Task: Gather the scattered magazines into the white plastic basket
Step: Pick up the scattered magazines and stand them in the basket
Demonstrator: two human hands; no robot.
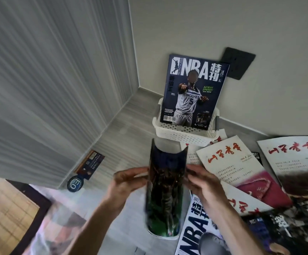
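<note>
The person holds a dark magazine point(165, 188) above the floor point(127, 142), just short of the white basket point(184, 134). The left hand point(126, 183) grips its left edge and the right hand point(202, 183) grips its right edge, fingers curled round the paper, so the sheet bows into a trough between them. That curve suggests a thin, limp, glossy thing: light, probably slick under the fingers, and likely to flop or slide if held by one corner. Taking it at both long edges, as here, looks the safer hold; the bend itself lends some stiffness for slotting it in upright.

The basket is perforated plastic with a rolled rim, set against the wall. One basketball magazine point(193, 92) already stands in it, leaning back on the wall. To the right, more magazines lie overlapped on the floor: a pale one with red brush lettering point(238, 162), another like it point(295, 155), and a blue and white sports cover point(195, 229). Their covers look smooth and shiny, so stacked copies may slip over each other.
</note>
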